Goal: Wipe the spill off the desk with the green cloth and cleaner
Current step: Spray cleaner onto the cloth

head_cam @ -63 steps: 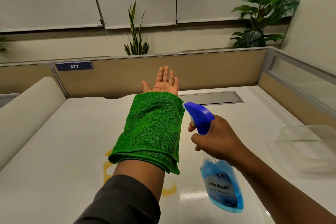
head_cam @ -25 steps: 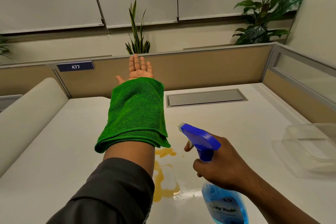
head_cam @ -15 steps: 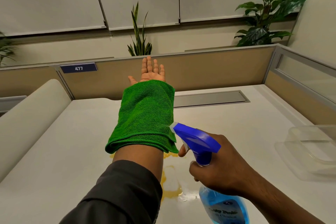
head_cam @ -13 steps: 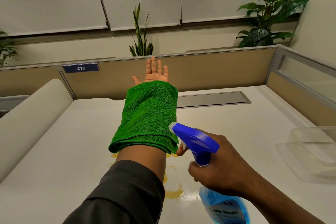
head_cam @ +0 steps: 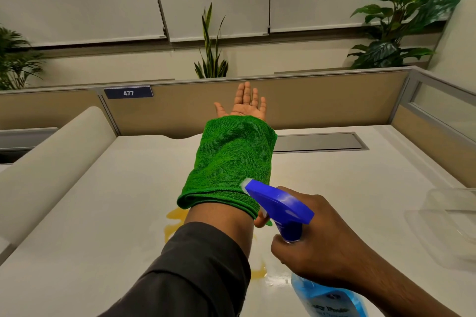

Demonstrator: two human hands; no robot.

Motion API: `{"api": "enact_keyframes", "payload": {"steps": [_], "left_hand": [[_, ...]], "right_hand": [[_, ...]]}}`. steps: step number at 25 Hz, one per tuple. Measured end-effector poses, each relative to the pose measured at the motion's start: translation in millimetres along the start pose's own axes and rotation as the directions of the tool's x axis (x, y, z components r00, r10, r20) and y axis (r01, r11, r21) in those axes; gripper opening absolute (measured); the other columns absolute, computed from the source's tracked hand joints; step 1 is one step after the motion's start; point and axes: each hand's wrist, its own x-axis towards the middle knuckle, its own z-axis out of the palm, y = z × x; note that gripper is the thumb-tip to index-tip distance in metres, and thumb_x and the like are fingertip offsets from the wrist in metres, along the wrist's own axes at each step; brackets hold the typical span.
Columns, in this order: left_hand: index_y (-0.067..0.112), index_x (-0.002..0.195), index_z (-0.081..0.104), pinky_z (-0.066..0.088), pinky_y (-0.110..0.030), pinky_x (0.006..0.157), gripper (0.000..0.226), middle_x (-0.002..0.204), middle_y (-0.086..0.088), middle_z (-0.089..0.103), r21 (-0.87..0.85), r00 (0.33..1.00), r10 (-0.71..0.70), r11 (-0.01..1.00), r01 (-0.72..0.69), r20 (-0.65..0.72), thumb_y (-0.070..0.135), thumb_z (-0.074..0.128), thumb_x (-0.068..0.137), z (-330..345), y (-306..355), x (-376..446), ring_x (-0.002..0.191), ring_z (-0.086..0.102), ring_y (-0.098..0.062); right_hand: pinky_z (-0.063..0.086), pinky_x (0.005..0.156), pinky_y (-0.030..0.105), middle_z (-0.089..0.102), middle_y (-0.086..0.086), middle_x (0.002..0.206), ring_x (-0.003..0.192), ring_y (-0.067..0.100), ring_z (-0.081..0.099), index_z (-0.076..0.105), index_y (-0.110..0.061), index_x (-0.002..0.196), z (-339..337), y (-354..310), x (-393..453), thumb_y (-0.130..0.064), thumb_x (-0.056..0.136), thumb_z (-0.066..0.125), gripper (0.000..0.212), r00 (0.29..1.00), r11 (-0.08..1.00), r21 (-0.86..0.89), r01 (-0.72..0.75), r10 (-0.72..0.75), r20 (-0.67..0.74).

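Okay, nearest the camera: right hand (head_cam: pixel 319 242) clenched around the neck of the spray bottle (head_cam: pixel 329 298), a finger on the trigger. Bottle body holds blue liquid, label blurred, bottom cut off by the lower frame edge. Its blue spray head (head_cam: pixel 279 204) tilts up-left, pale nozzle tip touching or just in front of the green cloth (head_cam: pixel 231 162); can't tell which.

Left forearm stretches out over the desk (head_cam: pixel 103 200), dark sleeve (head_cam: pixel 185 273) pushed back near the elbow. Green cloth is folded and draped over the forearm from wrist toward mid-forearm, hanging off both sides, not gripped by anything. Left hand (head_cam: pixel 244 105) is beyond the cloth, palm up, fingers spread flat, holding nothing.

Spill (head_cam: pixel 175 215): yellow-orange liquid on the white desk, mostly hidden under the left forearm, patches showing on both sides of it.

Right edge: clear plastic container (head_cam: pixel 448 224) on the desk, well apart from the spill. Further back, grey cable flap (head_cam: pixel 319 142) set into the desk. Behind it a tan partition (head_cam: pixel 180 108) with a blue "477" plate (head_cam: pixel 128 92). Past that, potted plants: snake plant (head_cam: pixel 211 54) centre, leafy plant (head_cam: pixel 396 25) right.
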Motion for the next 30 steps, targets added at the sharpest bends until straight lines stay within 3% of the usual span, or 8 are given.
{"api": "enact_keyframes", "payload": {"steps": [4, 10, 27, 30], "left_hand": [[0.010, 0.146, 0.040, 0.016, -0.048, 0.114, 0.089, 0.154, -0.006, 0.040, 0.000, 1.000, -0.011, 1.000, 0.011, 0.010, 0.073, 0.015, 0.089, 5, -5, -4, 0.145, 0.028, -0.026], [0.009, 0.145, 0.042, 0.016, -0.047, 0.114, 0.089, 0.153, -0.006, 0.041, -0.023, 1.000, -0.020, 1.000, 0.019, -0.010, 0.073, 0.013, 0.089, 13, -13, -9, 0.145, 0.028, -0.025], [0.009, 0.137, 0.049, 0.018, -0.049, 0.113, 0.088, 0.153, -0.005, 0.041, -0.031, 0.998, -0.068, 0.997, 0.068, 0.003, 0.074, 0.017, 0.088, 11, -15, -10, 0.145, 0.028, -0.024], [0.010, 0.141, 0.046, 0.016, -0.049, 0.114, 0.089, 0.152, -0.007, 0.042, -0.048, 0.999, -0.051, 0.998, 0.051, -0.001, 0.074, 0.016, 0.088, 12, -8, -10, 0.145, 0.029, -0.025]], "right_hand": [[0.054, 0.062, 0.036, 0.066, -0.015, 0.074, 0.068, 0.015, 0.061, 0.060, -0.027, 0.081, 2, -3, 3, -0.022, 0.062, 0.057, 0.020, 0.999, 1.000, 0.010, -0.020, 0.020, -0.036], [0.055, 0.065, 0.047, 0.068, 0.003, 0.076, 0.068, 0.025, 0.063, 0.061, -0.018, 0.083, -6, 4, 25, -0.018, 0.067, 0.063, 0.015, 0.992, 0.996, -0.001, -0.085, 0.084, -0.099], [0.059, 0.074, 0.046, 0.068, 0.005, 0.080, 0.072, 0.024, 0.068, 0.060, -0.018, 0.088, -28, 7, 56, -0.016, 0.074, 0.068, 0.016, 0.978, 0.976, -0.110, -0.187, 0.175, -0.113], [0.060, 0.071, 0.041, 0.069, 0.003, 0.082, 0.065, 0.020, 0.070, 0.061, -0.019, 0.088, -31, 14, 50, -0.010, 0.075, 0.068, 0.018, 0.965, 0.971, -0.059, -0.230, 0.220, -0.143]]}}
